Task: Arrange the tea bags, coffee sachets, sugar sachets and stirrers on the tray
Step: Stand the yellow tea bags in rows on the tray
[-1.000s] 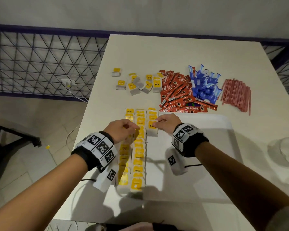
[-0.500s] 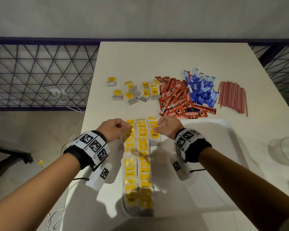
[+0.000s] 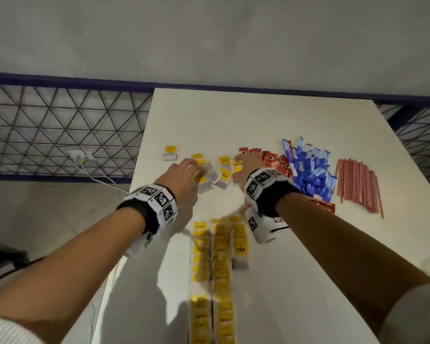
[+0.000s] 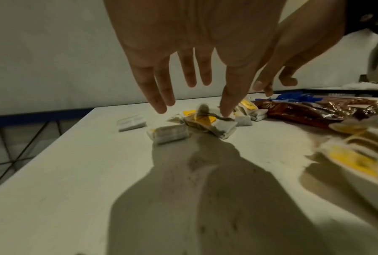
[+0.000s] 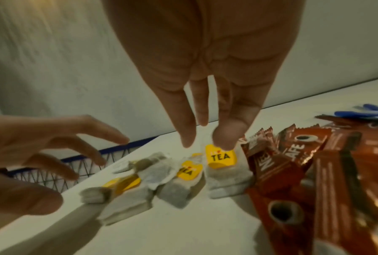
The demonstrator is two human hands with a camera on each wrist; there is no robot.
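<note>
My left hand (image 3: 184, 177) hangs over the loose tea bags (image 3: 215, 176) with its grip spread wide and empty, fingers (image 4: 159, 96) straight and pointing down and away from me; one fingertip looks to be right at the top of the little heap, though I cannot tell if it touches. My right hand (image 3: 246, 170) is just beside it, grip likewise open and holding nothing, thumb and forefinger poised right above the yellow tag (image 5: 220, 156) of the bag nearest the coffee sachets (image 3: 276, 165). I judge both hands are set this way to gather the leftover bags together.

Under the grips the loose bags lie jumbled, pointing every which way, some overlapping. One bag (image 3: 169, 153) sits apart, beyond my left hand.

Back toward me from the grips, the tea already laid out forms three rows (image 3: 219, 269) on the tray (image 3: 296, 294), running lengthwise away from me, the right one short.

Right of my right grip lie the coffee sachets fanned out, then blue sugar sachets (image 3: 308, 170), then stirrers (image 3: 358, 184) with their length roughly away from me, all still on the tabletop (image 3: 233, 115).
</note>
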